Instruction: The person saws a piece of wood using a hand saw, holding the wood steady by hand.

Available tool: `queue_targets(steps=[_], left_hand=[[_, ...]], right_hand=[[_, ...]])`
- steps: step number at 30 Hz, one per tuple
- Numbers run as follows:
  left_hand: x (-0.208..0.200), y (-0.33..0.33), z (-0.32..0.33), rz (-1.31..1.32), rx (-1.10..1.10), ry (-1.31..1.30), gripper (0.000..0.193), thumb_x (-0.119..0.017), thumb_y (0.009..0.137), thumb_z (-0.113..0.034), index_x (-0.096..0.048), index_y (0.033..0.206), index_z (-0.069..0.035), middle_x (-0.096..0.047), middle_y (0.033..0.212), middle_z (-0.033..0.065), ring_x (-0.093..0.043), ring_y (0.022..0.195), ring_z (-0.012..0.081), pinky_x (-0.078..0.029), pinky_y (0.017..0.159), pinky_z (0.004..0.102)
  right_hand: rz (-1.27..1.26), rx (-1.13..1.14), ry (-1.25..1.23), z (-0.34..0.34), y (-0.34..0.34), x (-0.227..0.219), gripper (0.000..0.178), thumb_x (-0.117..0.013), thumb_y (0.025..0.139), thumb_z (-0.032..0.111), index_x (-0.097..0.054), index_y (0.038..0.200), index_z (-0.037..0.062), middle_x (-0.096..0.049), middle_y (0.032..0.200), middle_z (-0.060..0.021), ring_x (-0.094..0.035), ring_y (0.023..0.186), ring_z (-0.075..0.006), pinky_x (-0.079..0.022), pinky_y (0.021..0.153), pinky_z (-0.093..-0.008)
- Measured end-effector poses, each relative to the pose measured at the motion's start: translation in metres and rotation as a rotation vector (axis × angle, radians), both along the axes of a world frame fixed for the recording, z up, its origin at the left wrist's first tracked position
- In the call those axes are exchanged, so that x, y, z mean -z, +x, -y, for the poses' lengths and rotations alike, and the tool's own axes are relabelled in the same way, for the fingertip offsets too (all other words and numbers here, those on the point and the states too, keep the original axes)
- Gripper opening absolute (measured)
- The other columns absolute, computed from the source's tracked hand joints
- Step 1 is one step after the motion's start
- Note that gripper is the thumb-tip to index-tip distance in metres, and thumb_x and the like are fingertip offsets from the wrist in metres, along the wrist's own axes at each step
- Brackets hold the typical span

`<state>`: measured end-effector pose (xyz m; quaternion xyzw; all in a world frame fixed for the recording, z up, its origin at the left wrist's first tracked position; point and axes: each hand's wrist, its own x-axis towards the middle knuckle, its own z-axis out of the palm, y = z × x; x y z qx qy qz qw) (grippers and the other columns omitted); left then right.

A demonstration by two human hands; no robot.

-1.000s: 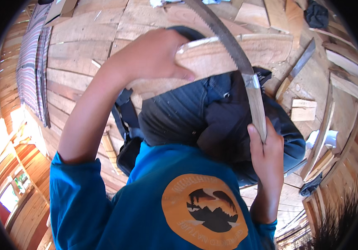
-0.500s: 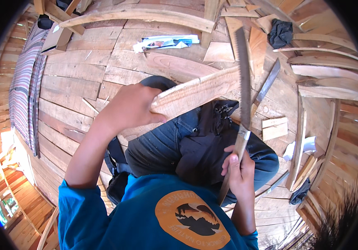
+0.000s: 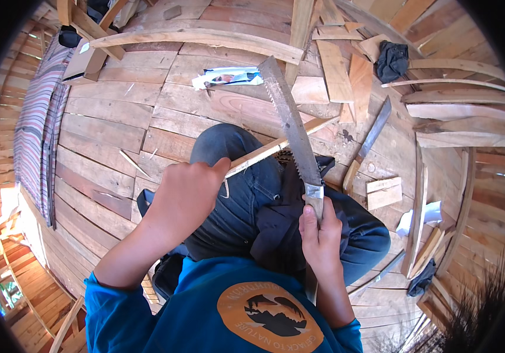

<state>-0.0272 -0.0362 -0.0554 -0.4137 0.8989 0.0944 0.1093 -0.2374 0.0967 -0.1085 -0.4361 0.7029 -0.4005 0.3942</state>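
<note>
My left hand (image 3: 183,191) is closed around one end of a wooden board (image 3: 256,155), now seen nearly edge-on. The board slants up to the right over my bent knee. In my right hand (image 3: 321,235) is the handle of a handsaw (image 3: 295,126), its toothed blade pointing up and away with the teeth on the left. The blade passes in front of the board; whether they touch I cannot tell. A dark cloth (image 3: 279,226) lies across my lap.
A long knife with a wooden handle (image 3: 373,132) lies on the plank floor to the right, near a small wood block (image 3: 384,193). Several offcuts (image 3: 335,70) and a plastic wrapper (image 3: 229,76) are farther off. A long curved plank (image 3: 199,37) spans the far side.
My left hand has turned the board from its broad face to its narrow edge. The saw has swung left, its blade now showing its flat side across the board.
</note>
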Motion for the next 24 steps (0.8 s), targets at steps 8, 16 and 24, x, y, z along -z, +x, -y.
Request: queue_targets(steps=[8, 16, 24], left_hand=[[0.011, -0.001, -0.012, 0.003, 0.001, -0.084, 0.02, -0.063, 0.081, -0.007, -0.055, 0.099, -0.005, -0.058, 0.062, 0.009, -0.065, 0.057, 0.0273, -0.051, 0.052, 0.0356], [0.011, -0.001, -0.011, -0.018, 0.013, -0.09, 0.022, -0.062, 0.079, -0.005, -0.055, 0.1, -0.004, -0.058, 0.061, 0.0088, -0.065, 0.056, 0.0271, -0.051, 0.051, 0.0353], [0.013, -0.004, -0.013, -0.016, 0.022, -0.076, 0.028, -0.061, 0.078, -0.002, -0.056, 0.106, -0.003, -0.061, 0.064, 0.0107, -0.066, 0.059, 0.0269, -0.051, 0.052, 0.0347]], right_hand=[[-0.254, -0.087, -0.015, -0.003, -0.001, -0.013, 0.018, -0.057, 0.096, 0.01, -0.054, 0.11, -0.0017, -0.064, 0.074, -0.0235, -0.068, 0.069, -0.0398, -0.051, 0.056, -0.0407], [-0.316, -0.106, 0.022, -0.011, -0.003, -0.011, 0.016, -0.057, 0.095, 0.011, -0.055, 0.107, -0.0004, -0.064, 0.073, -0.0249, -0.066, 0.068, -0.0418, -0.05, 0.055, -0.0443], [-0.437, -0.198, 0.108, -0.004, -0.006, -0.021, 0.015, -0.057, 0.095, 0.012, -0.049, 0.098, 0.0, -0.059, 0.063, -0.0248, -0.062, 0.061, -0.0441, -0.046, 0.05, -0.0515]])
